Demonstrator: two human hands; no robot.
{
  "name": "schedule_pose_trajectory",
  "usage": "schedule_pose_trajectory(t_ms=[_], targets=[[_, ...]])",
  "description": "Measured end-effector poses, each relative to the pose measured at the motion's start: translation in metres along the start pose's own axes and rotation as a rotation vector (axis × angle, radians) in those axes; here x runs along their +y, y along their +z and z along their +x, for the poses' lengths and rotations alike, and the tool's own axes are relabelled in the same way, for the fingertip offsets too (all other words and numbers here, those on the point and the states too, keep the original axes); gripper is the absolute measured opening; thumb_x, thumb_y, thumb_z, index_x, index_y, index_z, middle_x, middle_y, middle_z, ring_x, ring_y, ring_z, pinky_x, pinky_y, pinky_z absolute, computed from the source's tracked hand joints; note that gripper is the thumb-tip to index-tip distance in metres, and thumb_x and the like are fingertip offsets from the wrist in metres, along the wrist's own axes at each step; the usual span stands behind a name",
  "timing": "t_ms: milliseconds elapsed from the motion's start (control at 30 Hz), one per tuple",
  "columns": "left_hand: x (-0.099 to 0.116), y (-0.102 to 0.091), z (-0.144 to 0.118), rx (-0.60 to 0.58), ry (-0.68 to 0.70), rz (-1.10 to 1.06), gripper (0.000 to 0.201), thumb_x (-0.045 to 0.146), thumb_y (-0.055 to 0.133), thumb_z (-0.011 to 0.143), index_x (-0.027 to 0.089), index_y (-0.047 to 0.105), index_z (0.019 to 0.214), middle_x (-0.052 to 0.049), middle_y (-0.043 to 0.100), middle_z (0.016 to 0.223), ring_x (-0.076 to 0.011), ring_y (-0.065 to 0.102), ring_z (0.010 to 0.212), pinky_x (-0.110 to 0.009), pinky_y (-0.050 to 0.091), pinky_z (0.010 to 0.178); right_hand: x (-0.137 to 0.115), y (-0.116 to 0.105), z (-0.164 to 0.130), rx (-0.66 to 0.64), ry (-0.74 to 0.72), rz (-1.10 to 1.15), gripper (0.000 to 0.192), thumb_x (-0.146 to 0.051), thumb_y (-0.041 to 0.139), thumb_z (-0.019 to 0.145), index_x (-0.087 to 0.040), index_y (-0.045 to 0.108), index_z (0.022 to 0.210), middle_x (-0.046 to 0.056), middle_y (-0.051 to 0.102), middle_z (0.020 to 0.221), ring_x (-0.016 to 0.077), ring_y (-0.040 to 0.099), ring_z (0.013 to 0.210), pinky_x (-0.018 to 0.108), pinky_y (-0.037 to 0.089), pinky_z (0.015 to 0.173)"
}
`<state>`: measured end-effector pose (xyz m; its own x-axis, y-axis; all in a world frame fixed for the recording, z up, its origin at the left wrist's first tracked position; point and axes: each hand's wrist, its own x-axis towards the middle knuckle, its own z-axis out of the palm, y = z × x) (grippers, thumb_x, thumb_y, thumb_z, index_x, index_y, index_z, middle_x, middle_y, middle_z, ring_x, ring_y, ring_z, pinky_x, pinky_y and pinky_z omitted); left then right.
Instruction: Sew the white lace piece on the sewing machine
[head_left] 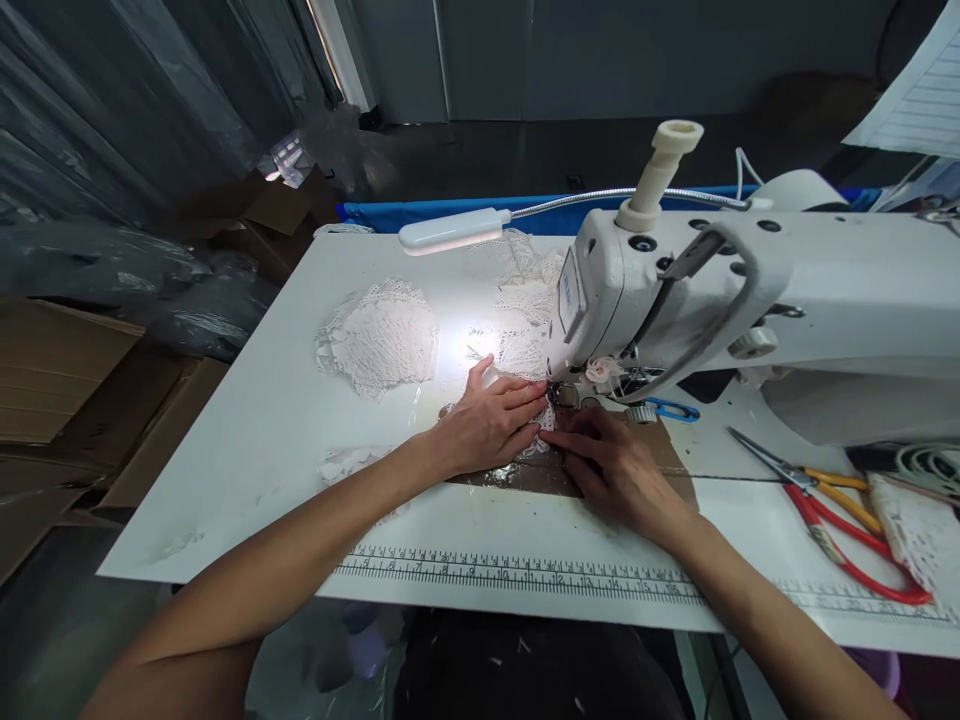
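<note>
Under the head of the white sewing machine [675,290], close to the needle, both hands lie flat on a small piece of white lace [541,425]. The left hand [491,420] is spread open with the palm down; its fingers press the lace onto the brown plate area just to the left of the presser foot [564,395]. The right hand [611,465] also rests palm down, with fingertips touching the lace edge from the near side. Neither hand closes around anything — they only hold the lace flat by pressure.

More lace lies further away on the white table [247,430]: one round heap of lace [379,335] to the left and another pile behind the lamp light. A gooseneck lamp [450,230] shines on the work. At the right, red-handled scissors [840,520] lie well apart from the hands, and a small blue snipper [671,408] lies just beside the machine base. A printed ruler [525,572] runs along the near table edge.

I judge the main risk is the fingers: the left fingertips are very near the needle, so if the lace feeds quickly a finger could be pulled under. Also, the lace is thin and open — uneven pressure from the two hands could make it wrinkle or drift, and the seam would go crooked.
</note>
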<state>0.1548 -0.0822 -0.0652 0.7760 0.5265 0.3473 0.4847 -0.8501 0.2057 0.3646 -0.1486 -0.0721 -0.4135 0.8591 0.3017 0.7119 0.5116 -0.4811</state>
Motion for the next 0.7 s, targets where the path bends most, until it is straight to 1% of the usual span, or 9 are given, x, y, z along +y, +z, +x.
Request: schedule_pose_trajectory(t_ms=[133,267,400,567,700], targets=[[0.0025,-0.0042,0.0011,-0.038,-0.018,0.005,0.031,0.027,0.043,0.097,0.02,0.061,0.121,-0.008,0.058,0.132,-0.0266,0.053,0.122,-0.066,0.012,0.112,0.0035,0.0,-0.0005,0.006,-0.005,-0.005,0.034,-0.017,0.047,0.088,-0.023,0.071,0.11,0.011,0.06,0.1,0.0233,0.06,0.087,0.041,0.053,0.076],[0.0052,-0.0068,0.0018,-0.038,-0.034,-0.002,0.031,0.027,0.042,0.097,0.021,0.061,0.122,-0.008,0.059,0.131,-0.0273,0.053,0.121,-0.067,0.01,0.111,0.0052,-0.0002,-0.0015,-0.002,0.014,0.011,0.033,-0.018,0.047,0.089,-0.024,0.071,0.111,0.011,0.06,0.102,0.0227,0.06,0.087,0.04,0.052,0.077],[0.006,-0.0058,0.0016,-0.037,-0.067,-0.005,0.031,0.029,0.042,0.098,0.02,0.06,0.121,-0.007,0.059,0.131,-0.0273,0.051,0.122,-0.066,0.01,0.112,0.0046,0.0004,-0.0022,-0.011,0.02,0.027,0.033,-0.018,0.047,0.089,-0.023,0.07,0.112,0.011,0.06,0.102,0.0236,0.06,0.088,0.042,0.052,0.078],[0.0056,-0.0045,0.0016,-0.054,-0.085,0.004,0.031,0.03,0.042,0.098,0.02,0.06,0.12,-0.007,0.059,0.131,-0.0282,0.051,0.12,-0.069,0.007,0.11,0.0032,0.0013,-0.0017,0.003,0.004,0.035,0.034,-0.016,0.047,0.089,-0.021,0.069,0.114,0.012,0.06,0.102,0.0235,0.06,0.089,0.042,0.052,0.078],[0.0061,-0.0043,0.0033,-0.065,-0.103,0.018,0.031,0.031,0.043,0.097,0.019,0.06,0.12,-0.008,0.061,0.129,-0.0281,0.052,0.119,-0.068,0.006,0.111,0.0024,0.0012,-0.0006,0.012,-0.001,0.016,0.036,-0.015,0.046,0.088,-0.021,0.067,0.116,0.013,0.06,0.103,0.0238,0.059,0.088,0.043,0.053,0.077]])
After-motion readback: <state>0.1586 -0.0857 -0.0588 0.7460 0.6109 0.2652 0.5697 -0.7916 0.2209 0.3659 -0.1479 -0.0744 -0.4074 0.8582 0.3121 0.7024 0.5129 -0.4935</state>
